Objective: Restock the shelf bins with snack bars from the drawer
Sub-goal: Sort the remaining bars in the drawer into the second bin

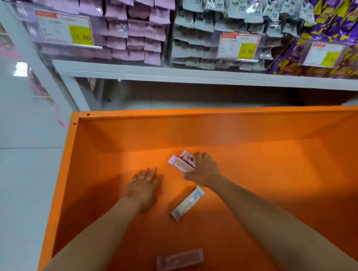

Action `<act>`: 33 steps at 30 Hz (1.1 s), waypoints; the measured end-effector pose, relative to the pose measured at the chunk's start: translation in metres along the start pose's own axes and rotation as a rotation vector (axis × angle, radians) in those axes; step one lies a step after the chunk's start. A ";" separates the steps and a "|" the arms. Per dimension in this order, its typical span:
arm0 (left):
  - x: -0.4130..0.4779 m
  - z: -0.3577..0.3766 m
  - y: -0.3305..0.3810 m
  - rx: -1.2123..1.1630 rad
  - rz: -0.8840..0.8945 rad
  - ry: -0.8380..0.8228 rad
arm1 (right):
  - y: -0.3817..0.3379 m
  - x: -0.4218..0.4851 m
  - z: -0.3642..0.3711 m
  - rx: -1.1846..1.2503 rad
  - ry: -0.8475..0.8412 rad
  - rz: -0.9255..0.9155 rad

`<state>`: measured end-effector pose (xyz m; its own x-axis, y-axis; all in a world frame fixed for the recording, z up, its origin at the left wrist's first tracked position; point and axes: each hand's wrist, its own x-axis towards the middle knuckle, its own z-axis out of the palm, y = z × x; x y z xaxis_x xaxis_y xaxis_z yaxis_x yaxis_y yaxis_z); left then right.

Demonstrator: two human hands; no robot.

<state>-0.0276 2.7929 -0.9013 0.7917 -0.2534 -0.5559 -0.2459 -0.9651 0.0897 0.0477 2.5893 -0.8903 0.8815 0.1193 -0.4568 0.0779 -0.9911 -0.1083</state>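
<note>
Right hand apparently gripping snack bars, orange drawer

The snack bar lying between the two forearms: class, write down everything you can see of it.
The snack bar is long and slim, in a pale pinkish-white wrapper that looks like glossy film, with flat crimped ends; it appears sealed. It lies flat on the floor of the orange drawer, set diagonally, its far end close beside the wrist of the right hand, which grips a pink packet. Whether the wrist touches it cannot be told.
</note>
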 end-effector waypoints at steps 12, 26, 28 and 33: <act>0.022 0.005 -0.002 -0.539 -0.066 0.247 | -0.008 0.017 0.015 0.272 0.034 -0.134; 0.013 -0.037 0.012 -1.947 -0.377 0.282 | -0.036 -0.004 -0.014 0.708 -0.209 -0.293; 0.012 -0.040 0.011 -1.936 -0.389 0.299 | -0.038 -0.005 -0.015 0.744 -0.250 -0.274; 0.012 -0.029 0.002 -1.809 -0.496 0.285 | -0.039 0.000 -0.010 0.679 -0.225 -0.231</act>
<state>-0.0023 2.7863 -0.8837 0.6995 0.2111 -0.6827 0.6518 0.2031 0.7307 0.0491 2.6269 -0.8775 0.7554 0.4014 -0.5178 -0.1192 -0.6929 -0.7111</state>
